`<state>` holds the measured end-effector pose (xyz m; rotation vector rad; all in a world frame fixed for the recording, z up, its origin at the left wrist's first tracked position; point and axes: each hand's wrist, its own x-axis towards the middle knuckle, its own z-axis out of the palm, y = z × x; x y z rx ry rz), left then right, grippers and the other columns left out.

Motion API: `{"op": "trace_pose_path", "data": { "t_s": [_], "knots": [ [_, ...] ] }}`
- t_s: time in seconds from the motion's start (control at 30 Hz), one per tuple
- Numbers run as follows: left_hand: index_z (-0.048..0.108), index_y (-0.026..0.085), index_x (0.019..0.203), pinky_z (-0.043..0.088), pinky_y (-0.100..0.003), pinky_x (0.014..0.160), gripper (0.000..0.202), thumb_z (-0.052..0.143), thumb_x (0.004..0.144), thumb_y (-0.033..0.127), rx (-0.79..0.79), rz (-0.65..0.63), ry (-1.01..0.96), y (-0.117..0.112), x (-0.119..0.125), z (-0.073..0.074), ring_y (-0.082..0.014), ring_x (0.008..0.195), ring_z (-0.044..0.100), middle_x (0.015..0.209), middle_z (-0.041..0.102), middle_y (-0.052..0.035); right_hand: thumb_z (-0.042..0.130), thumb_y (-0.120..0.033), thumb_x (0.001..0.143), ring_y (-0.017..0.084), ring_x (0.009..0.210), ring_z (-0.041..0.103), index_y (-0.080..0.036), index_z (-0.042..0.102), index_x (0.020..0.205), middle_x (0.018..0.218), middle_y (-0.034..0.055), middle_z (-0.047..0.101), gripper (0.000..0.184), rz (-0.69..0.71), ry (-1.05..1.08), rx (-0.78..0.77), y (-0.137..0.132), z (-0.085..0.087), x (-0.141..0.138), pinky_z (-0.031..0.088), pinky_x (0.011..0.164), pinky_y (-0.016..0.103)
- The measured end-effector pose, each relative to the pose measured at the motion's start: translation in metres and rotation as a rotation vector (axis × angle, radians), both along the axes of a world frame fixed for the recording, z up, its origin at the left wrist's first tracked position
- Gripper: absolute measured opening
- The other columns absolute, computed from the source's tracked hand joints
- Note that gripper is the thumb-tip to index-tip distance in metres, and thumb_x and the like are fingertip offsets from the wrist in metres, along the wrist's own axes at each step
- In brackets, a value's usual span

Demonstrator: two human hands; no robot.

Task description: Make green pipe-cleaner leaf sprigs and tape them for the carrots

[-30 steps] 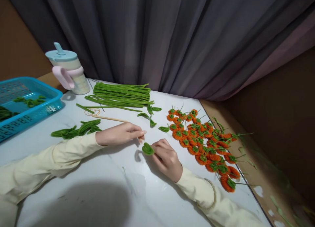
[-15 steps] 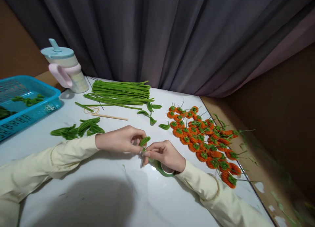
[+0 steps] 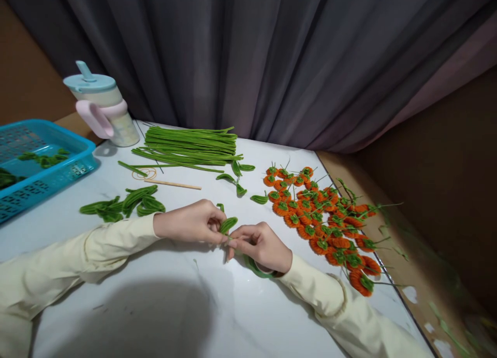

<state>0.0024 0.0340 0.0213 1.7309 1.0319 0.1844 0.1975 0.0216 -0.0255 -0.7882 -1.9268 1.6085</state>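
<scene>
My left hand [image 3: 193, 222] is closed in a pinch on a green pipe-cleaner leaf [image 3: 228, 225], which stands up from the fingertips. A second small green piece [image 3: 220, 207] pokes out behind those fingers. Thumb and fingers of my right hand [image 3: 261, 246] are pinched at the base of the same leaf, touching the left fingertips; the thin stem there is mostly covered. A roll of green tape [image 3: 261, 271] shows below my right hand, partly hidden by it. Left of my hands lies a pile of green leaves [image 3: 134, 200], and joined leaves [image 3: 237, 177] lie beyond them.
Orange pipe-cleaner persimmons [image 3: 324, 213] with green tops crowd the table's right side. Green pipe cleaners [image 3: 190, 145] lie in a bundle at the back, near a wooden stick [image 3: 173, 184]. A blue basket [image 3: 83, 151] and a lidded cup [image 3: 103, 109] stand at left.
The leaf in my fingers has turned to show more of its face, and a second green piece now appears behind it. My left hand has shifted slightly right; the tape roll is more covered.
</scene>
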Motion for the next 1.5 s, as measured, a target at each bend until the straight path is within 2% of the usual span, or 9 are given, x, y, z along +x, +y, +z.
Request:
{"op": "trace_pose_path", "data": {
  "t_s": [0.17, 0.3, 0.4, 0.57, 0.67, 0.73, 1.27, 1.4, 1.5],
  "knots": [
    [0.062, 0.013, 0.06, 0.039, -0.019, 0.05, 0.011, 0.061, 0.066, 0.022, -0.273, 0.093, -0.085, 0.005, 0.0, -0.001, -0.0097, 0.05, 0.052, 0.052, 0.059, 0.0015, 0.037, -0.017, 0.095, 0.018, 0.071, 0.055, -0.012, 0.06, 0.082, 0.072, 0.0102, 0.063, 0.027, 0.0, -0.102, 0.834, -0.002, -0.006, 0.0, 0.045, 0.071, 0.033],
    [0.062, 0.011, 0.057, 0.035, -0.019, 0.047, 0.021, 0.063, 0.065, 0.03, -0.454, 0.161, -0.13, 0.009, 0.0, -0.009, -0.0078, 0.046, 0.046, 0.051, 0.058, -0.0006, 0.032, -0.008, 0.092, 0.021, 0.072, 0.054, -0.005, 0.059, 0.091, 0.072, 0.0143, 0.062, 0.027, 0.008, -0.147, 1.099, -0.004, -0.008, 0.0, 0.043, 0.066, 0.035],
    [0.063, 0.01, 0.068, 0.037, -0.022, 0.051, 0.034, 0.062, 0.071, 0.044, -0.307, 0.136, -0.091, 0.011, -0.003, -0.007, -0.0114, 0.053, 0.051, 0.061, 0.063, -0.0042, 0.034, -0.018, 0.096, 0.018, 0.069, 0.055, -0.009, 0.063, 0.084, 0.07, 0.0109, 0.062, 0.032, -0.036, -0.09, 0.848, -0.005, -0.004, 0.0, 0.044, 0.067, 0.032],
    [0.054, 0.023, 0.115, 0.032, -0.036, 0.09, 0.043, 0.066, 0.077, 0.04, 0.641, -0.005, 0.025, -0.004, -0.011, 0.015, -0.0259, 0.111, 0.045, 0.123, 0.055, -0.0082, 0.054, -0.043, 0.089, 0.013, 0.057, 0.057, -0.011, 0.066, 0.075, 0.067, 0.0062, 0.067, 0.036, 0.015, 0.049, -0.043, -0.004, 0.0, -0.001, 0.046, 0.058, 0.024],
    [0.06, 0.023, 0.098, 0.022, -0.038, 0.092, 0.011, 0.052, 0.09, 0.025, 0.803, -0.231, 0.098, -0.016, -0.01, 0.019, -0.0273, 0.121, 0.035, 0.106, 0.062, -0.0055, 0.064, -0.046, 0.08, 0.016, 0.062, 0.061, -0.01, 0.065, 0.076, 0.066, 0.0075, 0.068, 0.036, 0.068, 0.16, -0.31, -0.003, 0.0, -0.001, 0.048, 0.063, 0.028],
    [0.059, 0.02, 0.087, 0.021, -0.037, 0.088, 0.014, 0.046, 0.092, 0.021, 0.783, -0.289, 0.113, -0.02, -0.008, 0.017, -0.0267, 0.118, 0.036, 0.088, 0.063, -0.004, 0.068, -0.044, 0.077, 0.017, 0.063, 0.063, -0.01, 0.065, 0.077, 0.066, 0.0072, 0.068, 0.035, 0.095, 0.2, -0.384, -0.002, 0.0, -0.001, 0.048, 0.065, 0.028],
    [0.057, 0.017, 0.077, 0.025, -0.032, 0.083, 0.026, 0.04, 0.094, 0.026, 0.444, -0.288, 0.155, -0.013, -0.004, 0.018, -0.0204, 0.096, 0.044, 0.081, 0.054, -0.003, 0.069, -0.038, 0.08, 0.015, 0.062, 0.064, -0.009, 0.064, 0.083, 0.064, 0.0052, 0.066, 0.03, 0.162, 0.317, -0.421, 0.0, -0.006, 0.001, 0.049, 0.067, 0.029],
    [0.062, 0.018, 0.082, 0.028, -0.032, 0.088, 0.021, 0.048, 0.09, 0.031, 0.287, -0.222, 0.141, -0.011, -0.005, 0.014, -0.0198, 0.096, 0.046, 0.089, 0.056, -0.0035, 0.062, -0.039, 0.085, 0.013, 0.06, 0.06, -0.009, 0.065, 0.085, 0.064, 0.0051, 0.066, 0.03, 0.152, 0.211, -0.228, 0.0, -0.003, 0.002, 0.047, 0.061, 0.025],
    [0.065, 0.018, 0.082, 0.031, -0.03, 0.087, 0.018, 0.051, 0.087, 0.029, 0.246, -0.208, 0.174, -0.011, -0.004, 0.015, -0.0187, 0.093, 0.049, 0.088, 0.059, -0.0036, 0.053, -0.036, 0.091, 0.012, 0.059, 0.056, -0.01, 0.066, 0.083, 0.066, 0.0063, 0.067, 0.03, 0.151, 0.078, 0.087, -0.001, 0.002, 0.002, 0.047, 0.061, 0.025]
  ]
}}
